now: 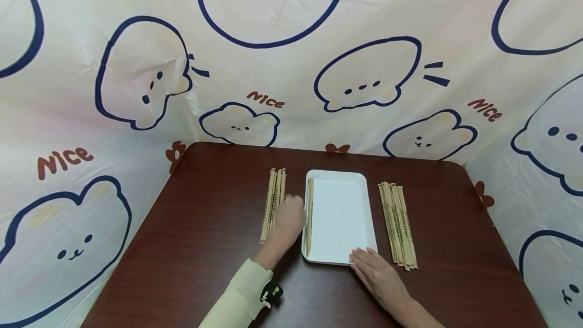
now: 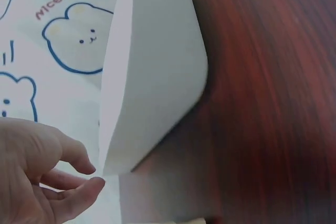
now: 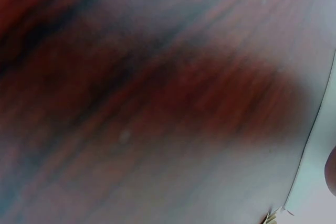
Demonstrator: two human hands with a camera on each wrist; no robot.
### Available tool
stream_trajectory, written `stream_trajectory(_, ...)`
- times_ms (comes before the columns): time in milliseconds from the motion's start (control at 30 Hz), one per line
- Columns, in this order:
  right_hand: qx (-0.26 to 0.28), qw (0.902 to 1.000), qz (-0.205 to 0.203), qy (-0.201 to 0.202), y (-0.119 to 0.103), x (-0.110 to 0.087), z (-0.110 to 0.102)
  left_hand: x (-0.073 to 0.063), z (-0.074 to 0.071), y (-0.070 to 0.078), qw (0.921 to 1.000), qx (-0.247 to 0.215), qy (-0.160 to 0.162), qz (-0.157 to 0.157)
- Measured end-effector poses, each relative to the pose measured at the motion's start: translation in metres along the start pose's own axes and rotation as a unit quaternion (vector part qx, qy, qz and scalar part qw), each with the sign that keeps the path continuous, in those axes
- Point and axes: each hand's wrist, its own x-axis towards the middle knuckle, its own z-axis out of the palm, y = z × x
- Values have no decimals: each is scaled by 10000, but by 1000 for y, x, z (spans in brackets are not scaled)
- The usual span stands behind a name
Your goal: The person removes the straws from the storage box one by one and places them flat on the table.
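A white rectangular tray [image 1: 341, 211] lies on the table, with one slim brown-paper-wrapped stick [image 1: 310, 216] lengthwise along its left side. My left hand [image 1: 289, 219] is between the tray's left edge and a bundle of similar wrapped sticks [image 1: 269, 206], partly covering the bundle. In the left wrist view, the thumb and fingers of that hand [image 2: 47, 177] bend loosely with a gap between their tips, holding nothing, close to the tray's outer wall [image 2: 163, 77]. My right hand [image 1: 378, 280] rests extended fingers on the tray's near right corner; the right wrist view shows only a fingertip [image 3: 332, 171].
A second bundle of wrapped sticks [image 1: 398, 224], with dark print, lies right of the tray. Beneath everything is a dark reddish-brown wooden table [image 1: 214, 216]. A pale cloth [image 1: 291, 75] printed with cartoon bears hangs behind the table and along both sides.
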Motion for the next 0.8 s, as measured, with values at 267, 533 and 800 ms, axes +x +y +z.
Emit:
stream_trajectory(267,-9,9999,69,-114,0,-1,0,-2,5,20,9998,-75,-70,169)
stream_trajectory(533,-54,9998,132,-152,-1,-1,0,-6,14,36,9988,308,-254,295)
stream_trajectory(800,-13,9998,125,-145,-1,-1,0,-11,19,47,9951,638,-620,426)
